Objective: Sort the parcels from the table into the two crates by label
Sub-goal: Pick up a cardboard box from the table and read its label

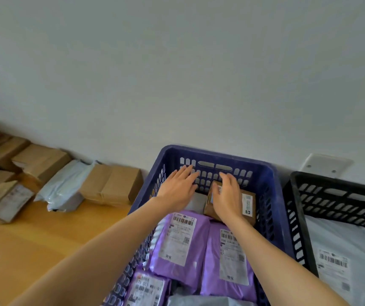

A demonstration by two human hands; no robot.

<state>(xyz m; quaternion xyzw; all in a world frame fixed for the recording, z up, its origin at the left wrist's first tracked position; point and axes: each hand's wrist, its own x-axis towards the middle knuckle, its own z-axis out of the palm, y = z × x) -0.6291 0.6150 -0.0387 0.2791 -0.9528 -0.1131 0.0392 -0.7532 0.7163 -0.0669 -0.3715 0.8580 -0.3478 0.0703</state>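
Both of my arms reach into the blue crate [276, 195]. My right hand [227, 195] lies over a small brown cardboard box [246, 204] at the crate's far end, fingers curled over its far left corner. My left hand [177, 186] hovers flat beside it, fingers straight, above a grey parcel [195, 203]. Purple mailer bags [181, 244] with white labels fill the near part of the crate. To the right stands the black crate [296, 217], holding a white mailer bag [340, 250].
On the wooden table [22, 244] to the left lie several brown cardboard boxes [111, 184] and a white mailer bag [64, 186] along the wall. A white wall plate [325, 163] sits behind the black crate.
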